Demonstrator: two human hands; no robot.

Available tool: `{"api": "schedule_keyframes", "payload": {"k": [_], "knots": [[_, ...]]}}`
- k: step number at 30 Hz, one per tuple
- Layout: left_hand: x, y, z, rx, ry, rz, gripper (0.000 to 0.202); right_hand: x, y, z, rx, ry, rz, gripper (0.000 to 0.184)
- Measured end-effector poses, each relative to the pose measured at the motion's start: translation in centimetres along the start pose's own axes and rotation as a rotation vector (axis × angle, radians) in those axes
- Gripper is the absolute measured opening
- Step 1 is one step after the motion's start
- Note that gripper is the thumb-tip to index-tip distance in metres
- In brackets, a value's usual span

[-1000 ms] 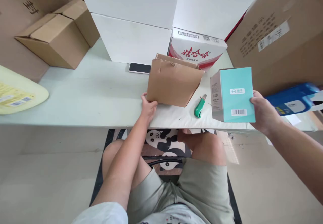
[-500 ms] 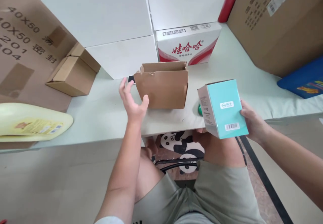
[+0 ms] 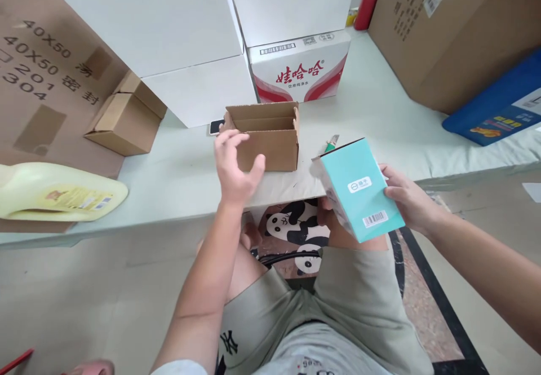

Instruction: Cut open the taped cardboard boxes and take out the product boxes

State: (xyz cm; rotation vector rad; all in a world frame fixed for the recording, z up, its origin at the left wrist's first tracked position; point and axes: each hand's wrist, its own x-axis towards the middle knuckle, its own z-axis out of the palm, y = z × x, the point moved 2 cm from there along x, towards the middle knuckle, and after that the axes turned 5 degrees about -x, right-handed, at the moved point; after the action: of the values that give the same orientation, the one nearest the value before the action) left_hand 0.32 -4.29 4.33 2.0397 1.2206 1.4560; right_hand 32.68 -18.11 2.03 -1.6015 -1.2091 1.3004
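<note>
My right hand (image 3: 408,197) grips a turquoise box (image 3: 359,189) by its right side, holding it tilted over the table's front edge. A white label and a barcode show on the turquoise face. At the middle of the table stands an open brown cardboard box (image 3: 270,150), with its top flaps up and a divider or flap visible inside. My left hand (image 3: 237,166) is in front of that box's left side, fingers spread and curved, with nothing in it; whether a fingertip touches the cardboard I cannot tell. Partly hidden behind the turquoise box lies a green-handled utility knife (image 3: 332,145).
White boxes (image 3: 190,25) and a red-and-white carton (image 3: 300,73) stand at the back. A phone-like object (image 3: 216,127) lies behind the brown box. Left are a pale yellow bottle (image 3: 63,192) and a small brown box (image 3: 127,121); right, a large carton (image 3: 448,42) and a blue package (image 3: 494,118).
The brown box now stands more upright, its inside showing more. My right hand has tilted the turquoise box, uncovering more of the knife. My left hand stays spread beside the brown box. The view has shifted.
</note>
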Motion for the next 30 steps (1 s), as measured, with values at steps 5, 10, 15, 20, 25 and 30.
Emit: {"api": "schedule_keyframes", "payload": {"k": [5, 10, 15, 20, 25, 30], "knots": [[-2.7, 5.7, 0.4, -0.527, -0.814, -0.271, 0.075, -1.1, -2.6, 3.0, 0.100, -0.357, 0.012, 0.051], [-4.1, 5.0, -0.9, -0.782, -0.909, -0.479, 0.083, -0.8, -4.6, 5.2, 0.051, -0.379, -0.036, 0.046], [-4.7, 3.7, -1.3, -0.944, -0.488, -0.745, 0.080, -0.1, -4.5, 5.0, 0.183, -0.243, -0.108, 0.073], [-1.4, 5.2, -1.2, -0.923, -0.318, -0.754, 0.072, 1.5, -5.6, 4.9, -0.047, -0.067, -0.606, 0.104], [4.1, 6.4, -1.9, -0.852, -0.444, -0.658, 0.063, 5.4, -9.1, 4.5, -0.010, 0.093, -0.713, 0.093], [10.3, 3.9, -1.2, -0.602, -0.445, -0.268, 0.054, 10.8, -12.6, 4.2, 0.215, 0.185, -0.518, 0.061]]}}
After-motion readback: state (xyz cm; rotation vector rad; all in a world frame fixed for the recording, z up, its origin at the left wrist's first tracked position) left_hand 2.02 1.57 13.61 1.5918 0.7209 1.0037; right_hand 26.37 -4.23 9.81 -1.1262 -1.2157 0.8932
